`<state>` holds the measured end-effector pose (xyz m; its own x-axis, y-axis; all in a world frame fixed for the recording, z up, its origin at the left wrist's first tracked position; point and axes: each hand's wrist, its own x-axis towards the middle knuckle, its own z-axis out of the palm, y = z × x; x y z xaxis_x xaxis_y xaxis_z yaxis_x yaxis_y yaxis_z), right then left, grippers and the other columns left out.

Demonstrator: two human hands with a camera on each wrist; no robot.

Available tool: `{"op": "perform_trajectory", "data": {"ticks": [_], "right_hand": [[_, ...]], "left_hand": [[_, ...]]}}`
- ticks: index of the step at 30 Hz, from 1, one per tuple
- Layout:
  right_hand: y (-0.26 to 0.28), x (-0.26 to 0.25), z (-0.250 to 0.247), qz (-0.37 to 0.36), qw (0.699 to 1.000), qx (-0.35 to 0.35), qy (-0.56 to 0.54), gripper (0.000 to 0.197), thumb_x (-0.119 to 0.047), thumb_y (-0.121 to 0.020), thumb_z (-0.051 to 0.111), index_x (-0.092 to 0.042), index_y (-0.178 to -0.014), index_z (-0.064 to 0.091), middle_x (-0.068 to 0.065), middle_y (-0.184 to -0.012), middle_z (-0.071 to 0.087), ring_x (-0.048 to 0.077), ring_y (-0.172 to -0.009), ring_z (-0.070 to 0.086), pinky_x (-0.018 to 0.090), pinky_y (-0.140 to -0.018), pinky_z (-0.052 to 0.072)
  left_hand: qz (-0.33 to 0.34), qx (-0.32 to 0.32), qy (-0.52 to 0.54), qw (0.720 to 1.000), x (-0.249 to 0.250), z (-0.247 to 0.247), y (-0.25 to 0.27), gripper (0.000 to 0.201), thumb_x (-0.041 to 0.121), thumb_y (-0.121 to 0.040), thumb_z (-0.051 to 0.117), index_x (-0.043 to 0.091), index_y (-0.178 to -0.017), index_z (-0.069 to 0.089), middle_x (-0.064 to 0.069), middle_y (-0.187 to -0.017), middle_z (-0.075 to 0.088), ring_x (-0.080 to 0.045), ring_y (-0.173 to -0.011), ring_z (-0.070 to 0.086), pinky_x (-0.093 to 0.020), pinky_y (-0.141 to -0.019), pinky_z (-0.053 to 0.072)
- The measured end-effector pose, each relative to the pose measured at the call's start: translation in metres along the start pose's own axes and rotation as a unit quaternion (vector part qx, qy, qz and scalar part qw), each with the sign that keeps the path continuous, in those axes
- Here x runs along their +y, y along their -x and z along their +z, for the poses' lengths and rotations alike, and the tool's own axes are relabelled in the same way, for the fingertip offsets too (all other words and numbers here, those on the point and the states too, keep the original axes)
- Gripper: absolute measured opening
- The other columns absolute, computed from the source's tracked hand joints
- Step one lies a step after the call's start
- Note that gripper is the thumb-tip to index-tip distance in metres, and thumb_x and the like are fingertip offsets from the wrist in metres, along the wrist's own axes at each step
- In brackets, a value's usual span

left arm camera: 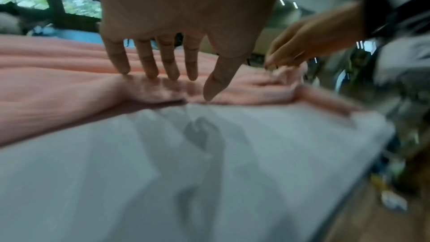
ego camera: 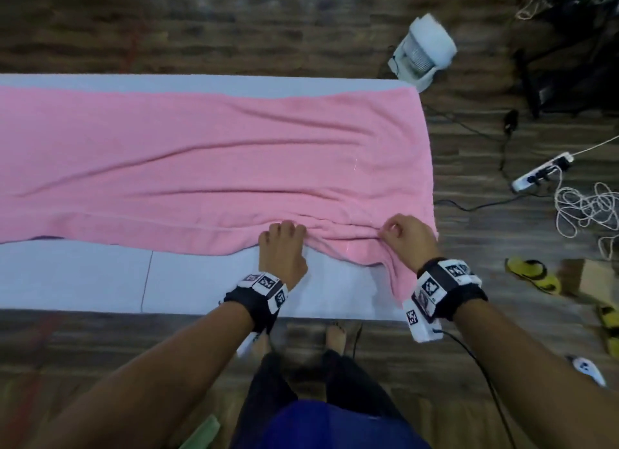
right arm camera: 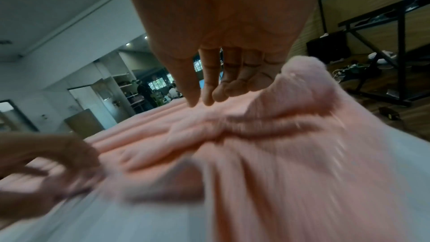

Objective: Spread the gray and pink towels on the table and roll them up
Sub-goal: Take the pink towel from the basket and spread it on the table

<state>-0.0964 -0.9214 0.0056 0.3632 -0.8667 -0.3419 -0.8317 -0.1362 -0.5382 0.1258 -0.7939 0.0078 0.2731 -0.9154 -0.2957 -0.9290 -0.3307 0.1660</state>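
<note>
A pink towel [ego camera: 201, 153] lies spread lengthwise over the light grey table [ego camera: 83, 281], wrinkled, with its right end at the table's right edge. Its near edge is bunched into folds by my hands. My left hand [ego camera: 284, 234] sets fairly straight fingertips on the bunched edge [left arm camera: 163, 89], the thumb tip at the rim. My right hand [ego camera: 398, 234] pinches a raised fold near the right corner, where the towel [right arm camera: 279, 144] droops over the near side. In the wrist views both hands show: left hand [left arm camera: 181, 84], right hand [right arm camera: 204, 98]. I cannot make out a separate gray towel.
Beyond the table's right end, on the wooden floor, are a white fan [ego camera: 423, 51], a power strip [ego camera: 542, 170], a coil of white cord [ego camera: 586, 210] and yellow slippers [ego camera: 532, 274]. My bare feet [ego camera: 331, 338] stand at the near edge. A black frame [ego camera: 569, 80] is far right.
</note>
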Motion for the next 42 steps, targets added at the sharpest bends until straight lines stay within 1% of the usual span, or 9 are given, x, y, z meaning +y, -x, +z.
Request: {"op": "perform_trajectory", "data": {"ticks": [5,11,17,20,25,29,35,40,42], "right_hand": [[0.063,0.016,0.045,-0.005,0.995,-0.054,0.08,0.039,-0.035,-0.079,0.071,-0.02,-0.112,0.055,0.004,-0.107,0.05,0.025,-0.1,0.05,0.04,-0.081,0.048],[0.076,0.013,0.044,0.012,0.999,-0.004,0.051,0.014,-0.012,-0.086,0.059,-0.012,-0.098,0.065,0.008,-0.096,0.057,0.027,-0.09,0.056,0.034,-0.075,0.046],[0.119,0.017,0.038,0.002,0.996,-0.074,0.041,0.009,-0.015,-0.084,0.058,-0.019,-0.091,0.061,-0.002,-0.087,0.058,0.021,-0.08,0.055,0.028,-0.067,0.04],[0.136,0.025,0.037,0.003,0.99,-0.118,0.079,0.009,-0.016,-0.085,0.062,-0.021,-0.093,0.062,-0.003,-0.091,0.057,0.021,-0.089,0.058,0.031,-0.076,0.045],[0.132,-0.013,0.061,-0.086,0.985,-0.148,0.04,0.044,-0.039,-0.078,0.072,-0.026,-0.116,0.052,-0.011,-0.109,0.048,0.01,-0.102,0.046,0.032,-0.086,0.045],[0.127,-0.041,0.086,-0.103,0.986,-0.129,-0.001,0.014,-0.02,-0.087,0.061,-0.022,-0.101,0.062,0.0,-0.098,0.068,0.021,-0.09,0.061,0.036,-0.079,0.05],[0.133,-0.025,0.085,-0.065,0.984,-0.153,0.06,0.007,-0.025,-0.086,0.064,-0.029,-0.092,0.066,-0.002,-0.09,0.068,0.022,-0.089,0.063,0.034,-0.077,0.05],[0.133,-0.097,0.125,-0.158,0.972,-0.16,0.061,0.052,-0.042,-0.075,0.075,-0.026,-0.12,0.057,-0.008,-0.114,0.049,0.011,-0.108,0.046,0.03,-0.095,0.041],[0.138,-0.136,0.151,-0.156,0.97,-0.183,0.043,0.052,-0.043,-0.076,0.074,-0.027,-0.122,0.056,-0.005,-0.114,0.054,0.013,-0.106,0.05,0.031,-0.094,0.042]], "left_hand": [[0.093,0.037,-0.056,0.993,-0.035,0.013,0.018,0.055,0.003,-0.048,0.076,0.015,-0.101,0.066,-0.009,-0.095,0.061,-0.032,-0.084,0.057,-0.04,-0.072,0.044],[0.178,0.004,-0.059,0.982,0.003,0.009,0.017,0.069,0.004,-0.068,0.067,0.02,-0.132,0.048,-0.017,-0.138,0.041,-0.038,-0.122,0.039,-0.051,-0.099,0.031],[0.219,-0.036,-0.129,0.967,0.019,0.008,0.022,0.026,0.009,-0.083,0.053,0.016,-0.106,0.062,-0.006,-0.114,0.058,-0.03,-0.109,0.048,-0.045,-0.096,0.031],[0.232,-0.061,-0.076,0.968,0.016,0.016,0.045,0.013,0.018,-0.091,0.054,0.018,-0.1,0.062,-0.002,-0.099,0.063,-0.025,-0.093,0.057,-0.037,-0.083,0.039],[0.22,-0.085,0.037,0.971,0.017,0.017,0.085,0.023,0.021,-0.093,0.051,0.015,-0.111,0.062,-0.007,-0.104,0.062,-0.027,-0.096,0.056,-0.039,-0.077,0.047],[0.208,-0.107,0.09,0.968,0.003,0.015,0.092,0.024,0.011,-0.088,0.054,0.011,-0.111,0.058,-0.012,-0.104,0.063,-0.032,-0.095,0.057,-0.041,-0.077,0.047],[0.112,-0.089,-0.053,0.988,-0.092,0.004,0.098,0.021,0.012,-0.091,0.047,0.013,-0.106,0.061,-0.008,-0.105,0.062,-0.029,-0.1,0.055,-0.037,-0.08,0.04],[0.126,-0.1,0.033,0.986,-0.127,-0.002,0.124,0.024,0.019,-0.092,0.047,0.015,-0.11,0.063,-0.009,-0.106,0.065,-0.03,-0.101,0.057,-0.037,-0.08,0.044],[0.147,-0.09,0.079,0.982,-0.131,-0.003,0.13,0.024,0.019,-0.09,0.051,0.015,-0.111,0.061,-0.01,-0.106,0.067,-0.032,-0.099,0.059,-0.038,-0.08,0.045]]}}
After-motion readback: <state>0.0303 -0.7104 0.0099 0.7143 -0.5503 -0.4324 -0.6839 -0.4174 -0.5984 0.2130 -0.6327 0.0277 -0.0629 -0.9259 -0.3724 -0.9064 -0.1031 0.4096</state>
